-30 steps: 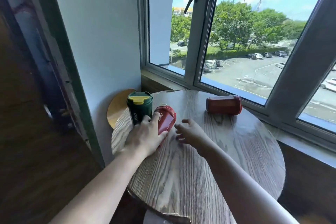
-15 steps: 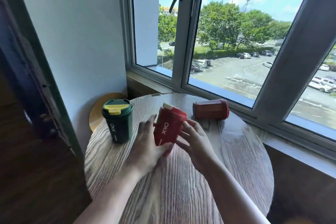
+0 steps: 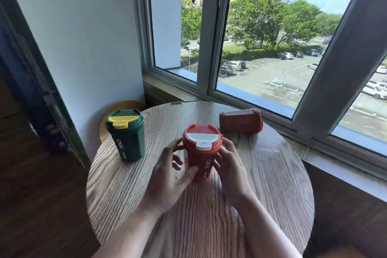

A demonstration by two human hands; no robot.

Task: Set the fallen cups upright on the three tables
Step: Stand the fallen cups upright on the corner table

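A red cup with a white lid flap (image 3: 201, 148) stands upright in the middle of the round wooden table (image 3: 272, 184). My left hand (image 3: 169, 176) wraps its left side and my right hand (image 3: 232, 165) wraps its right side. At the table's left stands an upright green cup with a yellow lid flap (image 3: 126, 135). A dark red cup (image 3: 240, 120) lies on its side at the far edge near the window, its lid to the right.
A white wall stands to the left, and a window with a sill (image 3: 335, 165) runs behind and to the right. A round light-wood disc (image 3: 125, 104) peeks out behind the green cup. Dark wood floor lies to the left.
The red cup went from lying beside the green cup to tilted in both hands, and now stands upright on the table. My view has shifted left and closer.
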